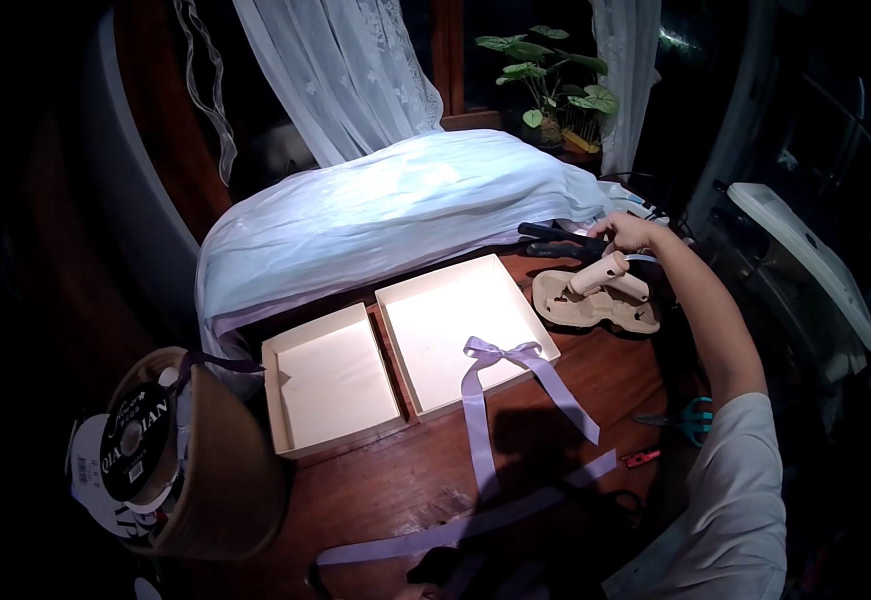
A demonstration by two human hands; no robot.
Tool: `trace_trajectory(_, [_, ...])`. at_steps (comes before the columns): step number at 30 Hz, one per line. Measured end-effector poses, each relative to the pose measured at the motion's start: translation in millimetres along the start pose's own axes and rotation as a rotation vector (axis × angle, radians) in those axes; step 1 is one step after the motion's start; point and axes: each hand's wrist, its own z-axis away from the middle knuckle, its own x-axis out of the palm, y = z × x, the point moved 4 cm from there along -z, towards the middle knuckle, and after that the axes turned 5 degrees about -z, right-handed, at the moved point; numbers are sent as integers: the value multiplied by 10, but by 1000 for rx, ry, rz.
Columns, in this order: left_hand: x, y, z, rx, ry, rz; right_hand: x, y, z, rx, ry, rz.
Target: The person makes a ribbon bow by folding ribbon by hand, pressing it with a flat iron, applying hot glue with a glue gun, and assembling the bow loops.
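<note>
Lilac bow (503, 352): over the near rim of your larger box (456, 325), both tails trailing onto the table (356, 490); well apart from your fingers, nearer you and to their left.
Right hand (628, 232): yours is reached out to the far right, fingers bent downward beside the end of the black tool (561, 242); you can't tell whether they grasp it.
Pink tool (601, 274): just below your right hand, resting on the carton tray (566, 312).
Loose ribbon (456, 535): slanting across the table on your side of the boxes.
Smaller box (334, 375): left of the larger one.
Teal scissors (696, 420): by your right sleeve (741, 480), near the red item (642, 458).
</note>
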Motion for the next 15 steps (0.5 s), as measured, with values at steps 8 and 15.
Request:
trace_trajectory(8, [4, -43, 4, -26, -28, 13, 343, -737, -365, -131, -153, 120])
trace_trajectory(15, [-49, -129, 12, -12, 31, 1, 613, -790, -593, -95, -293, 146])
